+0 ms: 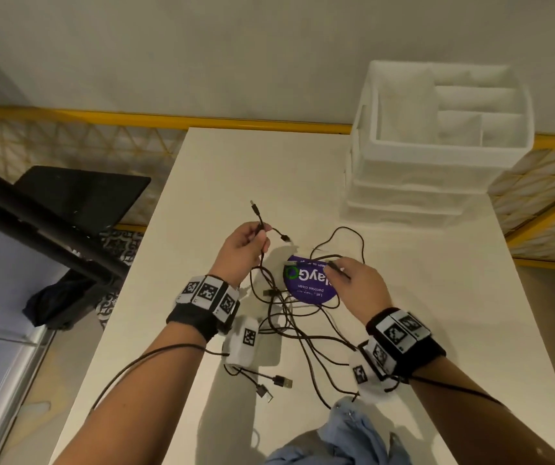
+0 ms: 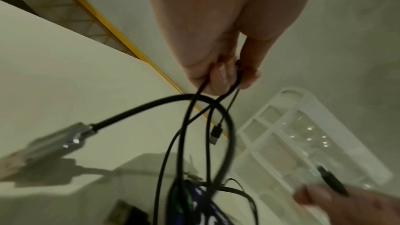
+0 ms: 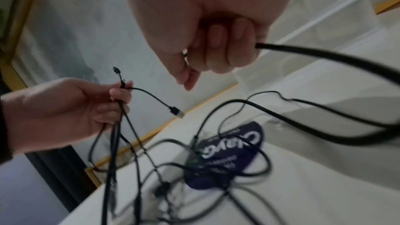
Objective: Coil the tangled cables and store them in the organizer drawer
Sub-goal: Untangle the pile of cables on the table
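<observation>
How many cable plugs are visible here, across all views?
7. Upper plug and side plug by the left hand; held plug in the right hand; silver plug on the purple disc; dark plug in the tangle; two USB-A plugs near the front. Others may be hidden.

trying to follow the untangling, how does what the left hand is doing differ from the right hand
The left hand pinches several black cable strands bunched together, while the right hand grips a single black cable. The left hand is lifted above the white table with two connector ends sticking out past its fingers; the right hand sits lower, over the purple round sticker. Both hold parts of the same tangled cables, and neither is near the white organizer drawer.
</observation>
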`<act>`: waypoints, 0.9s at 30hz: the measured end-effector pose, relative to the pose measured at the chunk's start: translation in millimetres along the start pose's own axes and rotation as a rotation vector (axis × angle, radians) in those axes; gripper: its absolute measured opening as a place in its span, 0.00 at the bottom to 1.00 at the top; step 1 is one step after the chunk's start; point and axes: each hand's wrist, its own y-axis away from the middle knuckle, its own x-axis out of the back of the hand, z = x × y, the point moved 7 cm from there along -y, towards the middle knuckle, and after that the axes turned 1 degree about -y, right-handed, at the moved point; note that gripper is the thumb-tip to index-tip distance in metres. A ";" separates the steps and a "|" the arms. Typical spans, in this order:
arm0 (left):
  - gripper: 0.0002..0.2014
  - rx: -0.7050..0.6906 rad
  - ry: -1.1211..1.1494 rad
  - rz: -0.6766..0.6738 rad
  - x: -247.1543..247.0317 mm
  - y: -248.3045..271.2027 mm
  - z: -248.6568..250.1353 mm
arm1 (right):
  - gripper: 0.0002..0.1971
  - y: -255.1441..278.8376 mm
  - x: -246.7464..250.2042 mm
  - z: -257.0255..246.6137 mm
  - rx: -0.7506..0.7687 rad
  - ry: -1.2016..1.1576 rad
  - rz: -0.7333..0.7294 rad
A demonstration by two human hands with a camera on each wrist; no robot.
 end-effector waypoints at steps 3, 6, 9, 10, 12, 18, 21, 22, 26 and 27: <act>0.10 -0.014 0.160 -0.149 -21.2 10.7 14.9 | 0.17 -0.2 9.6 -31.9 0.077 -0.149 -0.002; 0.08 -0.013 0.290 -0.278 -40.8 20.1 25.1 | 0.19 -1.2 11.6 -50.9 0.039 -0.328 -0.073; 0.08 -0.005 0.276 -0.355 -53.5 30.3 28.5 | 0.23 -0.6 2.7 -48.0 -0.175 -0.608 -0.178; 0.08 0.000 0.243 -0.384 -57.3 34.8 28.3 | 0.23 1.7 1.6 -46.4 -0.250 -0.714 -0.188; 0.09 0.003 0.168 -0.436 -62.9 44.0 27.1 | 0.20 4.2 6.4 -44.7 -0.313 -0.854 -0.132; 0.13 0.011 0.103 -0.181 -39.8 50.4 16.3 | 0.09 9.9 36.5 -46.6 -0.104 -0.826 0.109; 0.17 -0.054 0.040 0.048 -13.2 50.9 17.6 | 0.07 14.1 44.0 -45.5 -0.038 -0.765 0.135; 0.16 -0.077 0.012 0.097 -5.3 52.2 20.3 | 0.07 16.2 46.0 -44.2 -0.029 -0.750 0.138; 0.13 -0.128 -0.012 0.211 18.6 56.8 34.3 | 0.10 20.1 47.1 -34.7 -0.031 -0.857 0.067; 0.12 -0.138 0.037 0.233 23.7 58.4 38.5 | 0.10 20.1 46.5 -31.0 -0.044 -0.874 0.039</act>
